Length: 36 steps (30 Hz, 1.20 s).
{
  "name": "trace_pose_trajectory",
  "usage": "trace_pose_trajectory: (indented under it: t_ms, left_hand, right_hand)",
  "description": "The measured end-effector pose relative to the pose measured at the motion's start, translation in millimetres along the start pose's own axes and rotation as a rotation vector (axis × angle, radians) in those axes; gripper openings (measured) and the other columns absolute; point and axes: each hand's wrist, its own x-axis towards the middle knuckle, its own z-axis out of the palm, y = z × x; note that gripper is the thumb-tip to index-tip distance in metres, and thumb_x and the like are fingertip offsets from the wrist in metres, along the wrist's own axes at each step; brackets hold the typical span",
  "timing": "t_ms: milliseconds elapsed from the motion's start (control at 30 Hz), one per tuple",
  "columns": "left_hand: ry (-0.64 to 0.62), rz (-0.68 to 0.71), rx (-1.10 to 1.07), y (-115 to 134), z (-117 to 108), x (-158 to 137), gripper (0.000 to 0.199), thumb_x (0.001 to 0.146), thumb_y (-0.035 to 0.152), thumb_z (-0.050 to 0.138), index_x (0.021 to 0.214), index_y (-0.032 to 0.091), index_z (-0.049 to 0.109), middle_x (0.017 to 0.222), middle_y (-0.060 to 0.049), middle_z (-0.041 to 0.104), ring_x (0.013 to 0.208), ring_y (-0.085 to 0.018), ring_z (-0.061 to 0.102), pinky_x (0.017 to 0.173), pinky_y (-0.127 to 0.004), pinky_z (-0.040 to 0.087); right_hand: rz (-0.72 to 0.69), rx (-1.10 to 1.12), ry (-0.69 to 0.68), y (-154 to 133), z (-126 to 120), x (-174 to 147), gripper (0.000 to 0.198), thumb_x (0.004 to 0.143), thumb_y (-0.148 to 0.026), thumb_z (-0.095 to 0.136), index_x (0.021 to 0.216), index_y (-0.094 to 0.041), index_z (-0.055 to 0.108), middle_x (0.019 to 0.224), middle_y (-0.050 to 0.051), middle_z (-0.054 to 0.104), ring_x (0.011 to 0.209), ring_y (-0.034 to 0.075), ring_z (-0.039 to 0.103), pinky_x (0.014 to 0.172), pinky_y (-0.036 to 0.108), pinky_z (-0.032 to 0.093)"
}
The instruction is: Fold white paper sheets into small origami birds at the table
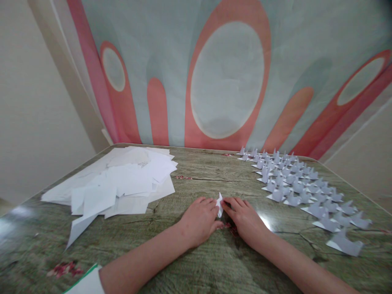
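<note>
Firstly, at far left: a loose paper pile on the wood-grain table, sheets overlapping at odd angles. One creased sheet juts from its near side, tip pointing toward the person. Judged risk: a brush from the left forearm or its white sleeve could drag that sheet and pull others along; cause, the unsquared stacking.

Centre: a small folded paper, narrow and pointed at its far end, lies between the two hands over the table. Left hand grasps its left side at the fingertips, thumb spread out just below. Right hand grasps the right side with its fingers; right thumb placement is hidden. Judged risk: uneven pressure from the two sides could skew a crease or buckle the point; a hard pull could tear a fold. Fingers cover part of the piece, so a misaligned edge might go unnoticed.

Right: many paper figures stand in close, slanting rows. The nearest figure sits at the near end, to the right of the right forearm. Judged risk: a sideways sweep of that arm, or a knock to the table, could topple figures into neighbours; cause, light paper and tight spacing.
</note>
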Motion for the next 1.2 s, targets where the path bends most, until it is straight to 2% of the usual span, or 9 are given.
trace_pose_trajectory:
  t_ms: [167, 333, 533, 767, 933, 1200]
  left_hand:
    - [0.043, 0.003, -0.102, -10.2, 2.7, 2.0, 0.022, 0.086, 0.021, 0.047, 0.105, 0.018, 0.057, 0.106, -0.006, 0.064, 0.103, -0.019, 0.055, 0.093, -0.033, 0.037]
    - [0.098, -0.059, -0.249, -22.1, 7.9, 4.9, 0.028, 0.083, 0.024, 0.053, 0.110, 0.022, 0.057, 0.105, -0.004, 0.064, 0.099, -0.018, 0.057, 0.089, -0.032, 0.041]
    - [0.170, -0.142, -0.425, -22.8, 15.7, 5.4, 0.032, 0.077, 0.024, 0.060, 0.109, 0.023, 0.058, 0.105, -0.002, 0.065, 0.098, -0.017, 0.057, 0.089, -0.030, 0.042]
    - [0.189, -0.202, -0.586, -23.2, 19.1, 6.9, 0.036, 0.073, 0.021, 0.062, 0.109, 0.021, 0.059, 0.105, -0.003, 0.065, 0.097, -0.018, 0.058, 0.090, -0.031, 0.042]
    - [0.207, -0.199, -0.639, -23.5, 20.7, 6.7, 0.038, 0.071, 0.017, 0.062, 0.109, 0.021, 0.059, 0.106, -0.002, 0.065, 0.098, -0.017, 0.058, 0.092, -0.030, 0.042]
    - [0.249, -0.194, -0.558, -23.0, 19.7, 6.1, 0.039, 0.070, 0.019, 0.064, 0.109, 0.022, 0.059, 0.110, -0.003, 0.062, 0.103, -0.018, 0.055, 0.094, -0.032, 0.039]
  right_hand:
    - [0.023, 0.082, 0.020, 3.0, 1.4, -1.3, 0.047, 0.079, -0.006, 0.047, 0.123, -0.020, 0.051, 0.121, 0.009, 0.053, 0.104, 0.023, 0.046, 0.084, 0.036, 0.038]
    - [0.052, 0.135, 0.056, 4.2, 3.7, -1.1, 0.045, 0.080, -0.004, 0.044, 0.122, -0.020, 0.052, 0.119, 0.008, 0.054, 0.104, 0.022, 0.046, 0.086, 0.036, 0.038]
    - [0.077, 0.213, 0.079, 1.1, 0.9, -0.4, 0.031, 0.087, -0.018, 0.044, 0.116, -0.020, 0.056, 0.115, 0.007, 0.056, 0.102, 0.022, 0.047, 0.086, 0.037, 0.039]
    - [0.083, 0.235, 0.111, -1.1, -2.7, -0.8, 0.029, 0.087, -0.025, 0.047, 0.114, -0.021, 0.056, 0.111, 0.009, 0.057, 0.100, 0.023, 0.049, 0.084, 0.039, 0.040]
    - [0.078, 0.269, 0.114, -3.5, -7.7, -1.6, 0.035, 0.084, -0.033, 0.051, 0.116, -0.020, 0.055, 0.112, 0.010, 0.056, 0.100, 0.024, 0.049, 0.084, 0.041, 0.040]
    - [0.103, 0.354, 0.126, -4.2, -4.0, -2.7, 0.032, 0.083, -0.028, 0.052, 0.114, -0.021, 0.055, 0.108, 0.009, 0.055, 0.097, 0.023, 0.049, 0.083, 0.040, 0.041]
